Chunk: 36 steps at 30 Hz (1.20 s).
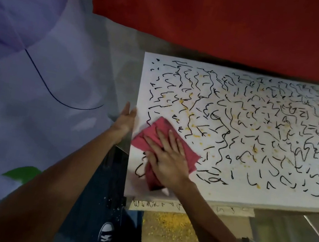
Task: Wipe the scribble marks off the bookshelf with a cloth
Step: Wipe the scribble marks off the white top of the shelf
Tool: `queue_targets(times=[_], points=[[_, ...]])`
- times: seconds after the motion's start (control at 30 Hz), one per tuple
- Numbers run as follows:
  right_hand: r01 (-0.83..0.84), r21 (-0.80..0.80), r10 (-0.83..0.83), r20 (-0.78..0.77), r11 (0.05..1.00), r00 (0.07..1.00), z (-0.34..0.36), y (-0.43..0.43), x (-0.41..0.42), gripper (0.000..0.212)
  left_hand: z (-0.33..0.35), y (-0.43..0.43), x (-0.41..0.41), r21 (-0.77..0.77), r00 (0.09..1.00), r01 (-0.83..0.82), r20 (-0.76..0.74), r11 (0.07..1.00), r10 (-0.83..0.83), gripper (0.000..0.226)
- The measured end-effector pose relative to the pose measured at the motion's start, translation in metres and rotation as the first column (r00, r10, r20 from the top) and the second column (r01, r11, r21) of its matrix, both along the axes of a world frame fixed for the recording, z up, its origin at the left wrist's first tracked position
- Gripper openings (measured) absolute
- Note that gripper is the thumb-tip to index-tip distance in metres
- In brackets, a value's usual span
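Note:
The white top of the bookshelf (227,188) fills the right half of the view, covered in black scribble marks (249,126) and small yellow specks. A pink-red cloth (147,138) lies near the top's left front corner. My right hand (169,156) presses flat on the cloth with straight, spread fingers. My left hand (126,119) rests with straight fingers against the left edge of the top, beside the cloth. A lower shelf front (181,207) below the top also carries scribbles.
A red wall (225,19) rises behind the shelf and a pale purple wall (27,55) stands at the left. Below lie a yellow-speckled floor patch (173,230), my dark trousers and black-and-white sneakers (106,232). A green object (23,173) shows at lower left.

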State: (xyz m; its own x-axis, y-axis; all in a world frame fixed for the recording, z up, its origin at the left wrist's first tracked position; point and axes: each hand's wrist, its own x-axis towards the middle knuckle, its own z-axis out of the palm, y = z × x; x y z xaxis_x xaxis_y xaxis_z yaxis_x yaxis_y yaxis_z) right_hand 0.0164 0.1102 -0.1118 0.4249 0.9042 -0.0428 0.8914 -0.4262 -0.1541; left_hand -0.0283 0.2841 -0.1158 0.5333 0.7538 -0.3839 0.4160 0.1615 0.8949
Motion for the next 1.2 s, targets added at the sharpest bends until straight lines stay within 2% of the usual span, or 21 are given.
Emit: queue_targets(times=[0.1, 0.2, 0.3, 0.4, 0.47, 0.53, 0.63, 0.73, 0.8, 0.87, 1.03, 1.2], points=[[0.13, 0.055, -0.132, 0.035, 0.99, 0.991, -0.005, -0.027, -0.02, 0.055, -0.003, 0.006, 0.014, 0.045, 1.0, -0.02, -0.023, 0.999, 0.021, 0.046], [0.155, 0.103, -0.162, 0.06, 0.982, 0.985, -0.007, -0.043, -0.063, 0.051, -0.007, 0.005, 0.026, 0.216, 0.996, -0.065, -0.05, 0.974, 0.078, 0.043], [0.152, 0.082, -0.157, 0.053, 0.985, 0.986, -0.005, -0.019, -0.078, 0.05, -0.011, 0.007, 0.026, 0.347, 0.996, 0.024, -0.089, 0.938, 0.007, 0.039], [0.182, 0.096, -0.193, 0.115, 0.979, 0.975, -0.003, 0.01, -0.047, 0.048, -0.009, 0.008, 0.022, 0.449, 0.989, 0.13, -0.122, 0.884, -0.084, 0.041], [0.249, 0.055, -0.253, 0.094, 0.967, 0.963, -0.004, 0.017, -0.023, 0.05, -0.009, 0.01, 0.019, 0.549, 0.959, 0.266, -0.231, 0.792, -0.162, 0.047], [0.316, 0.037, -0.318, 0.09, 0.948, 0.944, -0.006, 0.012, -0.014, 0.052, -0.009, 0.016, 0.019, 0.625, 0.896, 0.436, -0.366, 0.647, -0.251, 0.05], [0.29, 0.109, -0.303, 0.126, 0.951, 0.945, -0.008, -0.007, -0.033, 0.06, -0.007, 0.025, 0.024, 0.591, 0.781, 0.618, -0.536, 0.519, -0.32, 0.052], [0.173, 0.113, -0.186, 0.116, 0.978, 0.976, -0.007, -0.013, -0.062, 0.053, -0.004, 0.025, 0.035, 0.531, 0.722, 0.683, -0.597, 0.502, -0.35, 0.054], [0.081, 0.098, -0.092, 0.114, 0.992, 0.989, -0.002, -0.003, -0.058, 0.045, -0.002, 0.026, 0.04, 0.537, 0.728, 0.676, -0.594, 0.504, -0.344, 0.054], [0.002, 0.102, -0.02, 0.177, 0.995, 0.984, -0.004, 0.005, -0.033, 0.044, -0.002, 0.027, 0.042, 0.549, 0.747, 0.658, -0.566, 0.515, -0.349, 0.054], [0.173, 0.07, -0.18, 0.121, 0.982, 0.976, -0.006, -0.014, 0.018, 0.06, -0.009, 0.031, 0.037, 0.634, 0.811, 0.584, -0.472, 0.507, -0.345, 0.052], [0.119, 0.056, -0.127, 0.158, 0.991, 0.979, -0.003, -0.022, -0.048, 0.05, -0.013, 0.029, 0.041, 0.635, 0.813, 0.58, -0.488, 0.51, -0.316, 0.053]])
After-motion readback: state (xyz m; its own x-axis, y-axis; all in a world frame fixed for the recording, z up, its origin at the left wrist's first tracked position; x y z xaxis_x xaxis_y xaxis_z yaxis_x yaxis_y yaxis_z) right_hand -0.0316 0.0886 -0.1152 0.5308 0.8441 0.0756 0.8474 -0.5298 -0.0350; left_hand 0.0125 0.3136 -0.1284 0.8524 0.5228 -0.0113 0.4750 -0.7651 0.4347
